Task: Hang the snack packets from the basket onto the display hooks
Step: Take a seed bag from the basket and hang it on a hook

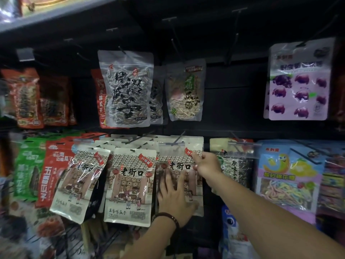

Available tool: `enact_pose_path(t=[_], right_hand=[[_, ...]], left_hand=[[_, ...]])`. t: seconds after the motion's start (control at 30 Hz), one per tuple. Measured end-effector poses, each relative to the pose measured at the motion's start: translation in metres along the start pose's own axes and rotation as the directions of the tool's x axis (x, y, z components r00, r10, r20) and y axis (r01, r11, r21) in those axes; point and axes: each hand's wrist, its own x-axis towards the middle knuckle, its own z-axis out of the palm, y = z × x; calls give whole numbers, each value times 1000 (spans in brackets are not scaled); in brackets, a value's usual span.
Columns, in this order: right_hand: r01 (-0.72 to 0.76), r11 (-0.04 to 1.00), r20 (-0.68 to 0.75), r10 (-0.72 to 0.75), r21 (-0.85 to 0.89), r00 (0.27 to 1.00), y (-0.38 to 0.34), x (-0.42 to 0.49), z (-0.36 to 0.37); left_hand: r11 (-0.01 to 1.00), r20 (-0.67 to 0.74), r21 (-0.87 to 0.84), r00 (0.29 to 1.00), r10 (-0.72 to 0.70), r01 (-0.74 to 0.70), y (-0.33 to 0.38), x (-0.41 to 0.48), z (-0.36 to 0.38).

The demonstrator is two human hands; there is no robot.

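Dark shop wall (pixel 233 101), rows of display hooks (pixel 179 138) crowded with hanging packets. Middle of lower row: cream snack packet (pixel 180 166), top edge behind clear label strip (pixel 170 146). Left hand (pixel 174 200) pressed flat on lower half, fingers straight and spread. Right hand (pixel 207 163) pinching upper right edge. Two matching packets (pixel 130 184) just beside on the left, farther one tilted.

The snack packets (pixel 130 184) were glossy, crinkled plastic film; the display hooks (pixel 178 140) thin dark metal wire; the back panel (pixel 233 101) matt black.
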Motion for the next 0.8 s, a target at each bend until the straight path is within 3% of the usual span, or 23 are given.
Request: enact_pose_path(t=[0.13, 0.3, 0.4, 0.53, 0.67, 0.8], right_hand=[[38, 995, 75, -31, -92, 997, -2, -14, -17], [153, 947, 173, -107, -283, 979, 11, -59, -46], [172, 948, 255, -103, -267, 962, 41, -102, -69], [169, 958, 297, -95, -233, 950, 109, -172, -110], [157, 952, 271, -84, -261, 959, 185, -239, -149], [-7, 957, 251, 84, -291, 964, 283, -309, -179]], left_hand=[[1000, 51, 18, 999, -5, 4, -1, -12, 4], [999, -4, 33, 999, 42, -42, 6, -50, 7], [990, -4, -113, 996, 88, -88, 19, -98, 18], [955, 130, -264, 976, 176, -137, 32, -179, 56], [944, 311, -310, 926, 213, -113, 51, -254, 110], [944, 529, -329, 833, 163, 25, 60, -323, 180]])
